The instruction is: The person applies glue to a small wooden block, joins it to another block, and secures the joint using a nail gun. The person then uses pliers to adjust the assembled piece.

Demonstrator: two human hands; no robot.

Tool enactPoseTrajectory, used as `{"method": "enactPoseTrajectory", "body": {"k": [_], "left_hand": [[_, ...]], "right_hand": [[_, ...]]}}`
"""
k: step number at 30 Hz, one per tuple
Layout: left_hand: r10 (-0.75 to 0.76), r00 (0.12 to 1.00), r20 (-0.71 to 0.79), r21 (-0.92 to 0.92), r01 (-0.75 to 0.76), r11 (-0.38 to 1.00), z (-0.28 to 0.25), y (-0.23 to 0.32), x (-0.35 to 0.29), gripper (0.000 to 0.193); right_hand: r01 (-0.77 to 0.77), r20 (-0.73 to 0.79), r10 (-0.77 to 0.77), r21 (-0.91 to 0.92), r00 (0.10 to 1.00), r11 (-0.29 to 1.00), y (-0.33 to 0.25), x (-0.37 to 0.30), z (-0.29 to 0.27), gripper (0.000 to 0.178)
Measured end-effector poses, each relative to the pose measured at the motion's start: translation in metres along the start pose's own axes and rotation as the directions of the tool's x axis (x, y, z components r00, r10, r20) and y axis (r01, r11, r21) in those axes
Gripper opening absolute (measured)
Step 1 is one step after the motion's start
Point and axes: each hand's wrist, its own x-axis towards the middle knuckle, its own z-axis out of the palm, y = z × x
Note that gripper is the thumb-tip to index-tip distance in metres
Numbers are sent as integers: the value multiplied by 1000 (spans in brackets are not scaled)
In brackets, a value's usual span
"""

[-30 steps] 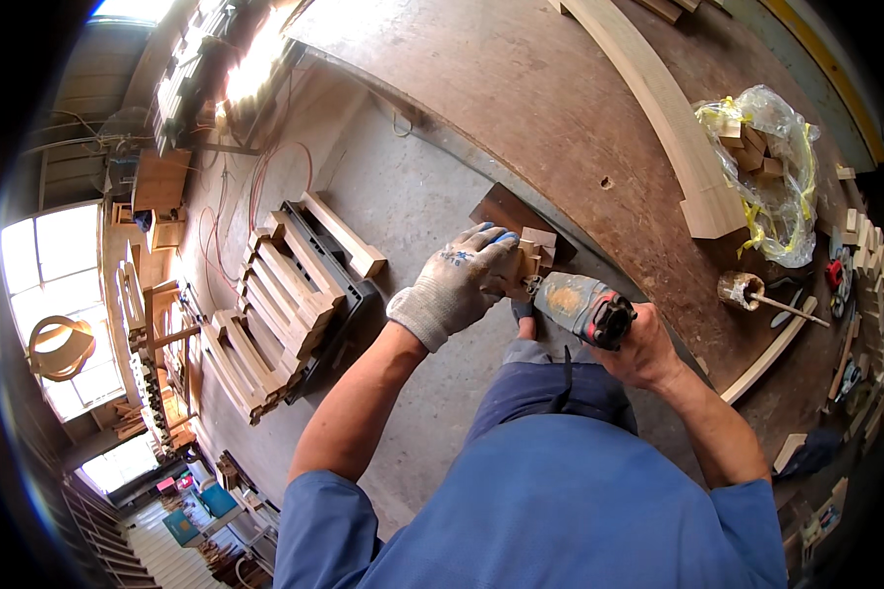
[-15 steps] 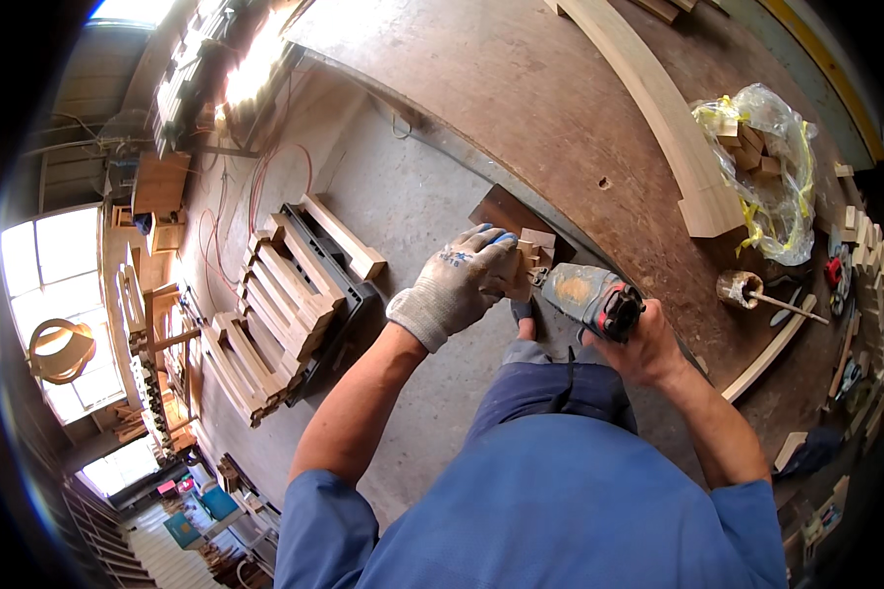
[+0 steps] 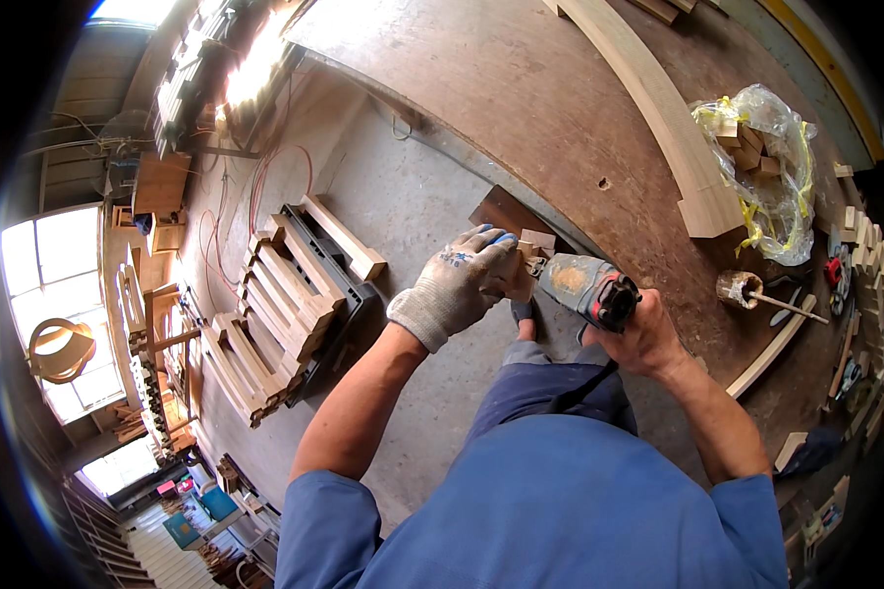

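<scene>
Head view shows my left hand [image 3: 459, 283], in a grey work glove, closed around a small wooden block [image 3: 532, 257] at the near edge of the brown workbench [image 3: 521, 108]. My bare right hand [image 3: 641, 339] grips a grey power tool [image 3: 587, 287], and its front end touches the block. Far on the bench lies a long curved wooden piece [image 3: 670, 128]. To its right is a clear plastic bag [image 3: 766, 177] with yellow strings, and inside it are small wood offcuts. Near the bag stands a small round pot [image 3: 738, 289] with a stick in it. On the floor to the left there is a stack of wooden slats [image 3: 275, 304].
</scene>
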Motion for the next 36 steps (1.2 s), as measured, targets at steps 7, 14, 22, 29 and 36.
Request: {"method": "enactPoseTrajectory", "body": {"k": [7, 14, 22, 29, 36], "left_hand": [[-3, 1000, 4, 1, 3, 1000, 1, 1, 1, 79], [-6, 1000, 2, -2, 6, 1000, 0, 1, -2, 79], [54, 999, -6, -51, -55, 997, -10, -1, 2, 76], [85, 995, -60, -2, -86, 996, 8, -14, -3, 77], [90, 994, -65, 33, -88, 996, 5, -10, -6, 75]], "right_hand": [[-45, 5, 45, 23, 999, 999, 3, -2, 3, 26], [-38, 8, 38, 3, 999, 999, -1, -8, 0, 22], [-87, 67, 111, -286, 992, 954, 14, -118, -13, 72], [-771, -225, 803, 230, 552, 594, -24, -217, -84, 35], [-964, -577, 816, 195, 36, 181, 54, -341, -143, 28]]}}
